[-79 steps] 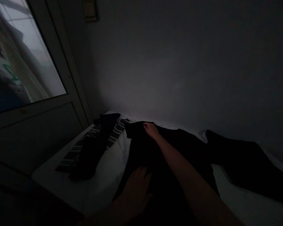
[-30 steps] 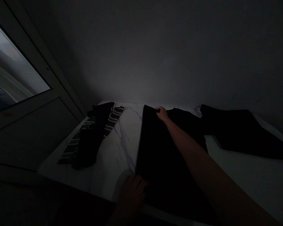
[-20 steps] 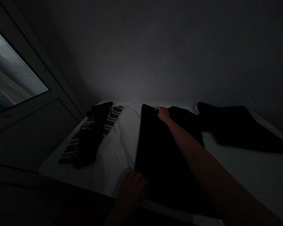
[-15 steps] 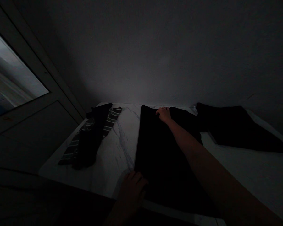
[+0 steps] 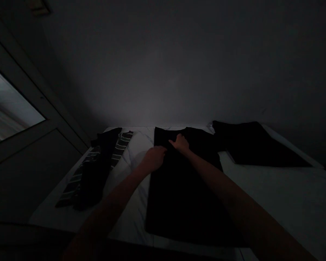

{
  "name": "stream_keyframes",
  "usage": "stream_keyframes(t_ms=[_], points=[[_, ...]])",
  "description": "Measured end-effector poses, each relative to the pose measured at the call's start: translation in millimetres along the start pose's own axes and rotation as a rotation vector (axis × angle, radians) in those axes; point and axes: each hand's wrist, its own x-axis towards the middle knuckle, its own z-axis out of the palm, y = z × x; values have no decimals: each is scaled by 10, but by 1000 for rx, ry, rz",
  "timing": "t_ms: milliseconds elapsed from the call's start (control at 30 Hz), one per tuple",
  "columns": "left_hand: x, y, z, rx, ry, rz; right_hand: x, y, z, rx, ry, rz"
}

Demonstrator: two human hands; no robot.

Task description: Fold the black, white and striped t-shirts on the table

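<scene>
In the dim head view a black garment, seemingly a short-sleeved shirt (image 5: 179,203), lies flat on the table, its neckline towards the wall and its left edge straight. My left hand (image 5: 155,158) rests over that left edge in the upper part, with fingers stretched onto the cloth. Just below the neckline lies my right hand (image 5: 180,143), its thumb spread away from the fingers and touching the fabric. Both hands look open, though the darkness hides fine detail of the fingertips.
A marble-patterned table (image 5: 260,195) stands against a grey wall (image 5: 163,72). To the left lie striped clothing (image 5: 120,146) and a dark garment (image 5: 95,181) on top. Another folded black garment (image 5: 260,145) is at the right. A door (image 5: 43,145) with a glass pane borders the left side.
My left hand has moved from the shirt's lower left corner up along its left edge. My right hand has shifted slightly down from the neckline. The view has turned a little.
</scene>
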Motion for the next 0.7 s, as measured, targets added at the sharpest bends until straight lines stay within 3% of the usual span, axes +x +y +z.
stream_keyframes(t_ms=[100, 200, 400, 700], points=[[719, -178, 243, 49, 76, -86, -117, 7, 41, 67, -23, 55], [1076, -282, 487, 70, 111, -108, -156, 3, 51, 134, -2, 38], [1113, -399, 807, 106, 164, -174, -104, -92, 143, 228, 56, -79], [1168, -426, 901, 241, 163, -266, -117, -168, 99, 186, 49, -57]])
